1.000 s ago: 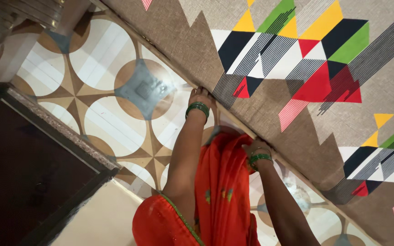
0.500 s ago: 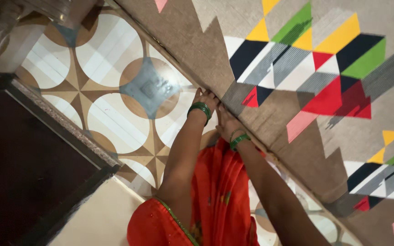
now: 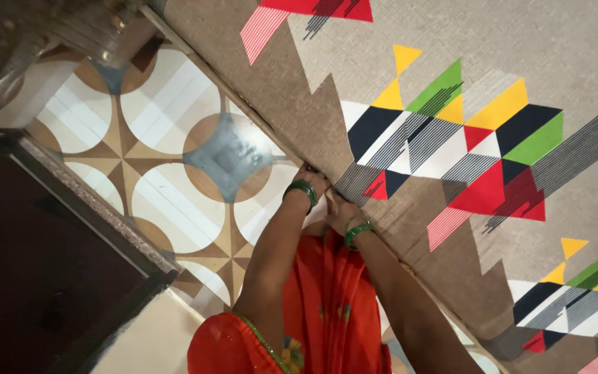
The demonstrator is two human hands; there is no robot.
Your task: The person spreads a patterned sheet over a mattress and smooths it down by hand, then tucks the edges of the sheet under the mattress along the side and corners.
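Patterned floor tiles point(image 3: 174, 173), white circles on tan with grey-blue diamonds, fill the left of the view, with a beige rug point(image 3: 451, 125) laid diagonally across the right. Left hand point(image 3: 311, 179) sits at the rug's near edge, fingers curled down onto the border; whether they pinch the fabric cannot be told, since the fingertips are hidden. Right hand point(image 3: 340, 206) is just beside it, a little further along the same edge, also closed over the border with its grip hidden. Each wrist carries a green bangle point(image 3: 303, 191). Both forearms reach out from an orange-red garment point(image 3: 313, 305) at the bottom of the frame. Rug bears clusters of triangles in red, yellow, green, black and white, some striped. Dark wooden furniture point(image 3: 43, 277) stands at lower left, its edge running diagonally over the tiles.
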